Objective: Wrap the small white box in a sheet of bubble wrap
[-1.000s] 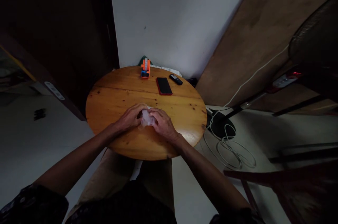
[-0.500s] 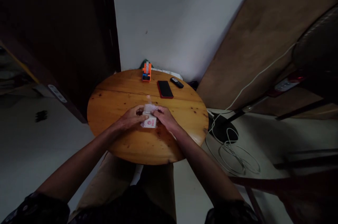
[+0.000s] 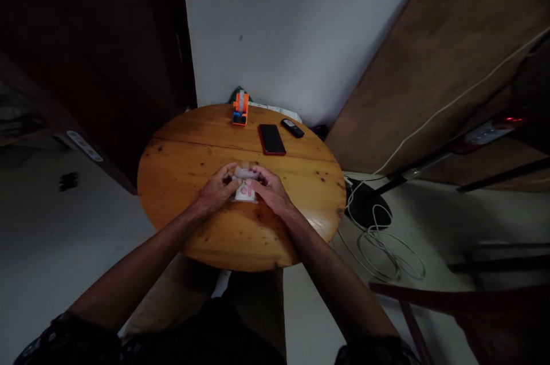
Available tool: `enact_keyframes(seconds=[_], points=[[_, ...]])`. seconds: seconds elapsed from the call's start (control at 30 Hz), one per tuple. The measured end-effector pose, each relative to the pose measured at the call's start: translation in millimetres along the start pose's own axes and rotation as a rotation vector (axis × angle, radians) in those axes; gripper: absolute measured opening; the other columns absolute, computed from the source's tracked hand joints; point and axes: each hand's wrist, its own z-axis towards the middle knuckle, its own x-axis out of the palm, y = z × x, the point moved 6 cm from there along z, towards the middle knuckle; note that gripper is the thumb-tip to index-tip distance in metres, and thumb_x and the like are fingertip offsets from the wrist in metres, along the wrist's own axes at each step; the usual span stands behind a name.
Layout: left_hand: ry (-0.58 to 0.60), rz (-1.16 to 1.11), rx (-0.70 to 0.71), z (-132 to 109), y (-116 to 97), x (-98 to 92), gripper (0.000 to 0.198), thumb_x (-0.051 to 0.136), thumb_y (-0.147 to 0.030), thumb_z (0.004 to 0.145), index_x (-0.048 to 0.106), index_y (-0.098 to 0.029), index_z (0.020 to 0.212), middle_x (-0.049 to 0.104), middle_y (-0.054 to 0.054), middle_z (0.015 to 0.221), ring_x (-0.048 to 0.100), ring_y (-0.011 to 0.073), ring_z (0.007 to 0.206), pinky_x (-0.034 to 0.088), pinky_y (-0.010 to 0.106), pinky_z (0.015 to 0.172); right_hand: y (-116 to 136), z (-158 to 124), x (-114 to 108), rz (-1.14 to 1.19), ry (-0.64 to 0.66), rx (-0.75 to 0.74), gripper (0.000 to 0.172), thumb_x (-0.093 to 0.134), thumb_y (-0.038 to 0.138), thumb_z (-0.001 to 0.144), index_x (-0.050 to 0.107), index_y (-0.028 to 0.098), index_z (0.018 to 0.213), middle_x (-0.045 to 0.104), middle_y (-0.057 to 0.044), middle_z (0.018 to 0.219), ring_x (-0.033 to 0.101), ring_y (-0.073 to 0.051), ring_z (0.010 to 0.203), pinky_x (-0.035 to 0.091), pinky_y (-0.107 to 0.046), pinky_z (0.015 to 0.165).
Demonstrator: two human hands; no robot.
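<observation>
A small white packet with pink print [image 3: 245,191] lies on the round wooden table [image 3: 206,239], in what looks like a clear plastic wrapper [image 3: 246,172]. My left hand [image 3: 220,187] grips its left side, the thumb on the top face and the fingers curled round the upper edge. From the other side my right hand [image 3: 270,188] holds it the same way, its thumb pressed on the printed face. Both thumbs nearly meet over the packet. The fingers cover part of the wrapper's far end.
Toward the back of the table stand an orange and blue tape dispenser [image 3: 240,108], a dark phone with a red edge [image 3: 272,140] and a black remote-like handset [image 3: 293,128]. A white cable [image 3: 389,250] lies coiled on the floor at the right, beside a black round base [image 3: 369,204].
Both thumbs have come closer together over the packet, and the clear strip beyond it now shows less. The camera view has shifted slightly.
</observation>
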Motion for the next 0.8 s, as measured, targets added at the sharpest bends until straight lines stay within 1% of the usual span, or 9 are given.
enact_keyframes(seconds=[0.1,0.2,0.37,0.53,0.7,0.8], points=[[-0.019,0.003,0.028,0,1,0.9,0.073,0.068,-0.039,0.079,0.042,-0.015,0.144,0.069,0.008,0.108,0.065,0.0181,0.092,0.051,0.029,0.079,0,-2,0,-0.047,-0.034,-0.028,0.044,0.074,0.036,0.075,0.066,0.022,0.116,0.073,-0.003,0.102,0.068,-0.018,0.088,0.056,-0.030,0.077],[-0.030,-0.022,0.043,2,1,0.3,0.075,0.070,-0.038,0.078,0.041,-0.017,0.144,0.068,0.008,0.112,0.065,0.0181,0.095,0.051,0.030,0.083,0,-2,0,-0.093,-0.062,-0.053,0.045,0.071,0.037,0.077,0.066,0.021,0.119,0.073,-0.003,0.102,0.067,-0.017,0.085,0.055,-0.028,0.074],[-0.040,-0.077,0.028,4,3,-0.2,0.073,0.073,-0.036,0.075,0.044,-0.016,0.139,0.068,0.006,0.106,0.065,0.0174,0.091,0.052,0.030,0.081,0,-1,1,-0.133,-0.089,-0.074,0.048,0.070,0.040,0.078,0.066,0.019,0.121,0.072,-0.004,0.098,0.065,-0.016,0.078,0.054,-0.027,0.068],[-0.044,-0.067,0.040,5,4,-0.2,0.070,0.072,-0.038,0.076,0.045,-0.017,0.138,0.067,0.006,0.106,0.065,0.0167,0.089,0.052,0.029,0.078,0,-3,1,-0.155,-0.096,-0.105,0.046,0.069,0.040,0.078,0.067,0.020,0.119,0.073,-0.004,0.097,0.066,-0.016,0.080,0.054,-0.028,0.071],[-0.020,-0.063,0.053,6,3,0.6,0.071,0.073,-0.040,0.075,0.045,-0.019,0.137,0.068,0.007,0.108,0.065,0.0181,0.092,0.052,0.030,0.080,8,4,0,-0.103,-0.107,-0.119,0.035,0.067,0.044,0.081,0.069,0.021,0.107,0.072,-0.002,0.095,0.067,-0.017,0.086,0.053,-0.030,0.078],[-0.009,-0.072,0.063,6,3,1.0,0.072,0.073,-0.040,0.075,0.044,-0.019,0.137,0.067,0.008,0.111,0.064,0.0183,0.094,0.051,0.031,0.082,13,16,2,-0.073,-0.100,-0.089,0.028,0.067,0.040,0.079,0.068,0.021,0.099,0.071,-0.001,0.088,0.067,-0.017,0.084,0.053,-0.030,0.078]])
